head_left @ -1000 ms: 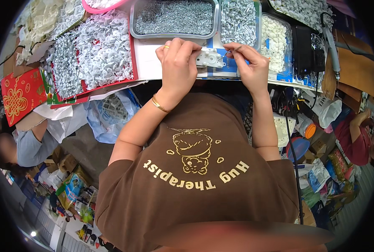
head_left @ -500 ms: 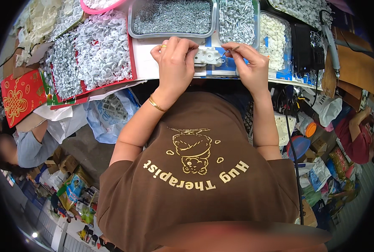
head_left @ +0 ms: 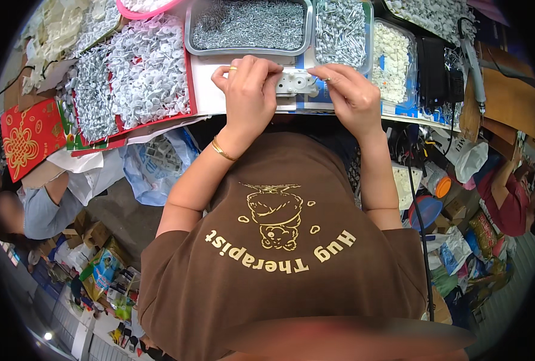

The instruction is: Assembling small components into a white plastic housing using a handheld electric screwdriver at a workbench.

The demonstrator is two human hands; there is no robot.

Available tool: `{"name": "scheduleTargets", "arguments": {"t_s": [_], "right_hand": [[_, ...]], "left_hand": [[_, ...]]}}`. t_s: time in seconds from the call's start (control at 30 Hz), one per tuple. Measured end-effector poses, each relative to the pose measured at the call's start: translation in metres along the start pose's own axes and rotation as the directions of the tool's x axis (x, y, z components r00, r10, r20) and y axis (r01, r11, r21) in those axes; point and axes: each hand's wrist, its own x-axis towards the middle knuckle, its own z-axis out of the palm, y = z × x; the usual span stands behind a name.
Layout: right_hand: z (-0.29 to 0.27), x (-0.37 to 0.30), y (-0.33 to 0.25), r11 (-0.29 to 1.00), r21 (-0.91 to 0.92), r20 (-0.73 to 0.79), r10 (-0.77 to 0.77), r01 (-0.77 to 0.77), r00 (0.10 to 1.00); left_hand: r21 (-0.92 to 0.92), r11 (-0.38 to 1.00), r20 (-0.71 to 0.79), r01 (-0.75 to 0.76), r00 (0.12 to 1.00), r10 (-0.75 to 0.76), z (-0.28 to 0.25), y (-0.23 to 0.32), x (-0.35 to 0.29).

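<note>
Over the near edge of the work table, my left hand grips the left end of a small white plastic housing with round posts and holes. My right hand is pinched at the housing's right end, thumb and forefinger together. A tiny piece between those fingertips is too small to make out here. Just beyond the housing stands a metal tray full of short metal pins. Beside it is a clear plastic box with longer metal pins.
Left of my hands, a red tray holds white round plastic parts and metal pieces. To the right are a box of cream parts, a black device and a grey pen-shaped tool. Other people sit at both sides.
My right hand has moved left, bringing its fingertips to the housing's right end. A thin bent metal piece seen at those fingertips earlier no longer shows clearly. The left hand keeps its grip.
</note>
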Motion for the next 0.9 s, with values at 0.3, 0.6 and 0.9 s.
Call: {"name": "scheduleTargets", "arguments": {"t_s": [0.3,0.6,0.9], "right_hand": [[-0.007,0.011,0.0,0.995,0.042,0.236,-0.093,0.085,0.967],[0.01,0.008,-0.017,0.985,0.002,0.327,-0.163,0.172,0.931],[0.011,0.036,0.051,0.737,-0.624,-0.15,0.213,-0.26,0.965]], "left_hand": [[-0.018,0.997,0.189,0.071,0.98,-0.067,-0.009,-0.001,0.003],[-0.001,1.0,0.087,0.027,0.996,-0.027,-0.007,-0.004,0.003],[-0.027,0.999,0.051,-0.032,0.998,0.034,-0.003,-0.004,-0.003]]}}
